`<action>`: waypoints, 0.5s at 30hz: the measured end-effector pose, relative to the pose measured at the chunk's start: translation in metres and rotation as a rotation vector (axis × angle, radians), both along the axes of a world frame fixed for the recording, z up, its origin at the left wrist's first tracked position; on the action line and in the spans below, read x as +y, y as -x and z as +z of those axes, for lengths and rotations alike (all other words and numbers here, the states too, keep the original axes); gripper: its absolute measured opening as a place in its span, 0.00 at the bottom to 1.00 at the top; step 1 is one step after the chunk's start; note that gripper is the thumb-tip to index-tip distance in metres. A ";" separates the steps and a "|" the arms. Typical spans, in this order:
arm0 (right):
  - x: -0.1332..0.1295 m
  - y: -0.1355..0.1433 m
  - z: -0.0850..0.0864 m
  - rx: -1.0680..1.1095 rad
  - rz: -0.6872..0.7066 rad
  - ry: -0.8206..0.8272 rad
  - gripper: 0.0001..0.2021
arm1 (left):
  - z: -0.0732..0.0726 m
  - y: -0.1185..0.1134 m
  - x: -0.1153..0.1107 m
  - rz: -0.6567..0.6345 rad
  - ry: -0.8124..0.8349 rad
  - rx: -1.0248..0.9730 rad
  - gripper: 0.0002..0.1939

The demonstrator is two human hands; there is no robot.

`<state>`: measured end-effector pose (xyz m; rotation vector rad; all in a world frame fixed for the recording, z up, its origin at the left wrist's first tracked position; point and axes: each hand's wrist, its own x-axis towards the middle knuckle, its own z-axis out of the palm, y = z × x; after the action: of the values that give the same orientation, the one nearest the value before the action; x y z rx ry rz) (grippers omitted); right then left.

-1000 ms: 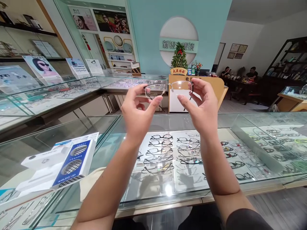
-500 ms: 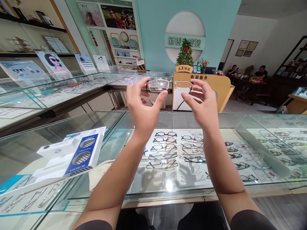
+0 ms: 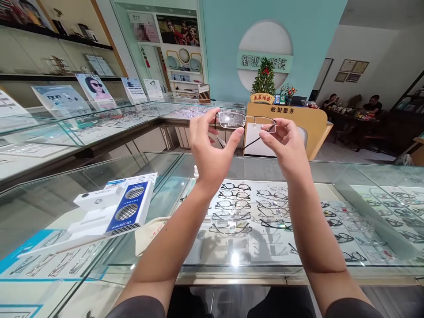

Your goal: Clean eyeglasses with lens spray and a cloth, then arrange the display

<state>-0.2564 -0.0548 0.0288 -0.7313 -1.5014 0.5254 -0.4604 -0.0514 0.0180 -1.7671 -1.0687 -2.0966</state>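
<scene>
A pair of eyeglasses (image 3: 232,119) with a thin metal frame and dark temples is held up above the glass counter. My left hand (image 3: 213,143) pinches it at the left end, fingers behind and thumb near the lens's lower edge. At the right end, my right hand (image 3: 284,139) grips the frame and temple between thumb and fingers. The lenses face me, with small printing on the left one. One dark temple hangs down behind toward the middle. Below my hands, several eyeglass frames (image 3: 233,205) lie in rows inside the display case (image 3: 245,276).
A white and blue box display (image 3: 127,207) stands on the counter to the left, beside a cream cloth pouch (image 3: 150,232). Farther back are another glass case (image 3: 115,121), a wooden cashier desk (image 3: 298,128) with a plant (image 3: 264,77), and two people seated at a table at the far right.
The whole scene has shifted to the right in view as the camera turned a little left. My hands still hold the eyeglasses, now slightly tilted down at the right end.
</scene>
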 end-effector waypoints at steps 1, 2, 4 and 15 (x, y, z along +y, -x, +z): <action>0.000 0.000 0.000 0.006 0.003 0.003 0.28 | 0.000 0.000 0.000 -0.005 -0.003 0.002 0.31; 0.001 -0.001 0.000 0.007 -0.001 0.005 0.28 | 0.000 0.000 0.000 -0.012 -0.005 0.006 0.31; 0.001 -0.002 -0.001 -0.010 -0.022 0.002 0.27 | 0.000 0.000 -0.001 -0.027 0.003 0.018 0.31; 0.003 -0.004 -0.003 0.000 -0.030 0.020 0.27 | 0.002 -0.002 -0.008 -0.048 -0.003 0.027 0.31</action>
<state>-0.2528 -0.0516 0.0262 -0.7683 -1.4850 0.5189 -0.4582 -0.0595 0.0204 -1.8311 -1.0255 -2.0945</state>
